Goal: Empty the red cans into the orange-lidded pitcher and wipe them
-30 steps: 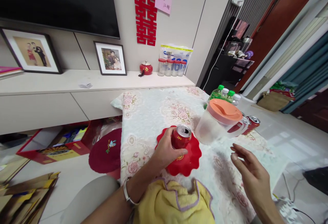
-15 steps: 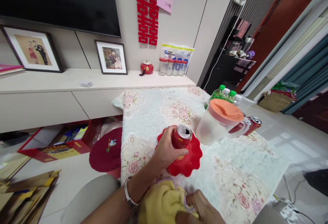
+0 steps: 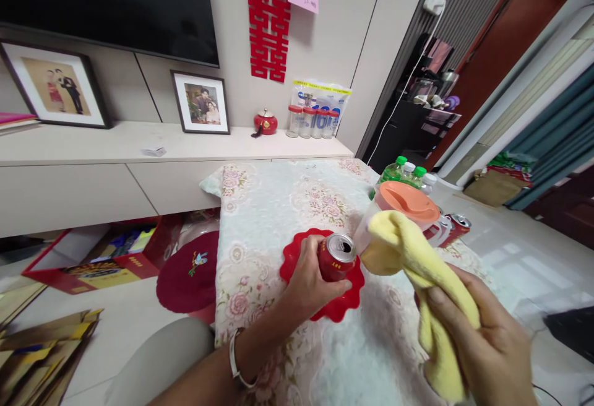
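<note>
My left hand (image 3: 312,282) is wrapped round a red drink can (image 3: 335,263) with an opened top, over a red scalloped plate (image 3: 297,240). Whether the can rests on the plate I cannot tell. In my right hand (image 3: 487,338) a yellow cloth (image 3: 417,263) is gripped, raised above the table's right side and bunched, with one end sticking out to the left. The cloth partly covers a clear pitcher with an orange lid (image 3: 408,200). Behind the pitcher stands another red can (image 3: 457,228).
Several bottles with green and white caps (image 3: 403,171) stand at the table's far right. A floral tablecloth (image 3: 273,202) covers the table. A maroon round stool (image 3: 190,273) is to its left. Along the wall runs a white cabinet (image 3: 250,146) with framed photos and jars.
My right hand has lifted the yellow cloth from the front edge of the table up and to the right. The can in my left hand has shifted slightly right and down.
</note>
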A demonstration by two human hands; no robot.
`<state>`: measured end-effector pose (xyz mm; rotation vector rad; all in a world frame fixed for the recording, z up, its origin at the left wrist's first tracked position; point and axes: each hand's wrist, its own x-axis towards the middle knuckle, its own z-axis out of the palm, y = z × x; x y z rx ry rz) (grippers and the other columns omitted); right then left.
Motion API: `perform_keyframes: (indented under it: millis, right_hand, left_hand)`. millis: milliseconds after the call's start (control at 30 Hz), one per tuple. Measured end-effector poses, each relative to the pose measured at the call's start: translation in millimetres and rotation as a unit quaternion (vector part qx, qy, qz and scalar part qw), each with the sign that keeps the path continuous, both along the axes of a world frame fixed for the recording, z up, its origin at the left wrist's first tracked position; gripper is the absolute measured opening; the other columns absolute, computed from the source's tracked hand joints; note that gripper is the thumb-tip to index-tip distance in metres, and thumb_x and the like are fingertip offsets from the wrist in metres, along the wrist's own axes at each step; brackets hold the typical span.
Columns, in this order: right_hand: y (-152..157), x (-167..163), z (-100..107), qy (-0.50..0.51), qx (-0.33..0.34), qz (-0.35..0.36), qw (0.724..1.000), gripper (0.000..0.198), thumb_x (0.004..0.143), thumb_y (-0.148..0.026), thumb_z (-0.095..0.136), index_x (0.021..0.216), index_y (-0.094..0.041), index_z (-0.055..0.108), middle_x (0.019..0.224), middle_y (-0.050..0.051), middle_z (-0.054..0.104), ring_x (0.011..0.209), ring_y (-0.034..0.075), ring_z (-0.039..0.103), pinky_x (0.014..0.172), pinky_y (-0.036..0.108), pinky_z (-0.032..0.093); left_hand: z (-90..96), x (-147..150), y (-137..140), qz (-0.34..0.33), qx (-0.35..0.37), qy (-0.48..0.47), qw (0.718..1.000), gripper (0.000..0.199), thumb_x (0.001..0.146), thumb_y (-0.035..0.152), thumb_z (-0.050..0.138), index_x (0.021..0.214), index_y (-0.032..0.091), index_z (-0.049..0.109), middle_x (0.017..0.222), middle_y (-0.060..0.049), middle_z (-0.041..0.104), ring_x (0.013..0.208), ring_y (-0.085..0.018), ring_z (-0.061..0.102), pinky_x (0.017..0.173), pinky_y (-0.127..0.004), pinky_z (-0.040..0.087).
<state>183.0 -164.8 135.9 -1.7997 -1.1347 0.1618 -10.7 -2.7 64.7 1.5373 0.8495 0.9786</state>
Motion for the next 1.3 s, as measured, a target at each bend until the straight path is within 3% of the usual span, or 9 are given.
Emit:
perform_keyframes:
  millis: [167, 400, 567, 667, 800, 933, 1033, 1133, 1300]
  right_hand:
    - [33.6, -21.4, 0.4, -0.078, -0.03, 0.081, 0.993, 0.052, 0.099, -0.062, 0.063, 0.14, -0.032, 0.073, 0.119, 0.008, 0.076, 0.11, 0.031, 0.072, 0.09, 0.043, 0.058]
    - [56.8, -36.7, 15.4, -0.052, -0.092, 0.092, 0.99, 0.039, 0.092, -0.062, 0.062, 0.098, -0.026, 0.078, 0.109, 0.009, 0.07, 0.106, 0.032, 0.065, 0.093, 0.048, 0.049]
    - [75.3, -32.1, 34.1, -0.028, -0.223, 0.121, 0.967, 0.045, 0.084, -0.05, 0.057, 0.12, -0.025, 0.067, 0.11, 0.007, 0.074, 0.093, 0.03, 0.067, 0.084, 0.046, 0.049]
    - [82.1, -31.1, 39.7, -0.021, -0.255, 0.141, 0.956, 0.031, 0.081, -0.039, 0.054, 0.107, -0.026, 0.065, 0.095, 0.003, 0.072, 0.083, 0.026, 0.065, 0.074, 0.039, 0.046]
    - [86.8, -31.7, 37.8, -0.047, -0.252, 0.13, 0.958, 0.012, 0.08, -0.034, 0.053, 0.088, -0.027, 0.059, 0.078, -0.001, 0.065, 0.072, 0.022, 0.06, 0.064, 0.035, 0.04]
    - [89.8, -33.8, 30.6, -0.063, -0.22, 0.103, 0.968, 0.01, 0.081, -0.033, 0.054, 0.084, -0.026, 0.061, 0.074, 0.0, 0.065, 0.071, 0.023, 0.06, 0.064, 0.035, 0.039]
    - [91.8, -33.2, 22.5, 0.087, -0.154, 0.096, 0.979, 0.011, 0.079, -0.034, 0.062, 0.086, -0.025, 0.064, 0.073, -0.001, 0.067, 0.067, 0.021, 0.061, 0.061, 0.034, 0.042]
    - [92.3, -29.5, 12.8, 0.291, -0.101, 0.08, 0.948, 0.021, 0.076, -0.039, 0.074, 0.088, -0.024, 0.063, 0.065, -0.003, 0.065, 0.055, 0.02, 0.058, 0.054, 0.033, 0.044]
    - [82.8, -27.9, 0.8, 0.369, -0.047, 0.05, 0.927, 0.033, 0.076, -0.051, 0.077, 0.091, -0.026, 0.059, 0.065, -0.003, 0.065, 0.053, 0.019, 0.058, 0.053, 0.034, 0.05]
  left_hand:
    - [-0.1, 6.1, -9.0, 0.006, 0.001, 0.001, 1.0, 0.066, 0.059, 0.019, 0.088, 0.114, 0.025, 0.052, 0.12, -0.009, 0.069, 0.119, -0.036, 0.069, 0.101, -0.053, 0.057]
    - [-0.1, 10.2, -16.0, -0.007, 0.006, 0.02, 1.0, 0.068, 0.06, 0.024, 0.091, 0.113, 0.025, 0.049, 0.119, -0.012, 0.071, 0.116, -0.038, 0.07, 0.099, -0.055, 0.057]
    - [-5.3, 14.0, -21.1, 0.015, 0.007, 0.029, 0.999, 0.075, 0.057, 0.019, 0.089, 0.121, 0.024, 0.05, 0.124, -0.011, 0.068, 0.122, -0.038, 0.066, 0.105, -0.056, 0.053]
    - [-8.3, 15.4, -22.7, 0.025, -0.001, 0.033, 0.999, 0.08, 0.055, 0.02, 0.089, 0.124, 0.024, 0.048, 0.128, -0.013, 0.065, 0.127, -0.041, 0.063, 0.11, -0.06, 0.05]
    - [-7.9, 15.4, -23.0, -0.004, -0.008, 0.019, 1.0, 0.086, 0.06, 0.025, 0.09, 0.134, 0.025, 0.046, 0.135, -0.014, 0.063, 0.134, -0.041, 0.06, 0.115, -0.061, 0.048]
    - [-5.9, 14.7, -22.7, 0.006, 0.005, 0.01, 1.0, 0.079, 0.06, 0.025, 0.09, 0.128, 0.026, 0.05, 0.128, -0.012, 0.067, 0.126, -0.039, 0.065, 0.11, -0.059, 0.052]
    - [-5.4, 14.5, -21.2, 0.018, 0.018, 0.019, 0.999, 0.067, 0.062, 0.027, 0.089, 0.118, 0.025, 0.051, 0.119, -0.011, 0.069, 0.117, -0.037, 0.068, 0.103, -0.057, 0.056]
    - [-5.1, 13.8, -17.6, 0.028, 0.033, 0.014, 0.999, 0.064, 0.065, 0.033, 0.087, 0.115, 0.025, 0.049, 0.117, -0.011, 0.068, 0.113, -0.036, 0.069, 0.1, -0.056, 0.057]
    - [-4.5, 10.6, -12.3, 0.008, 0.029, -0.012, 0.999, 0.064, 0.069, 0.036, 0.086, 0.12, 0.025, 0.049, 0.121, -0.011, 0.069, 0.114, -0.034, 0.072, 0.103, -0.055, 0.057]
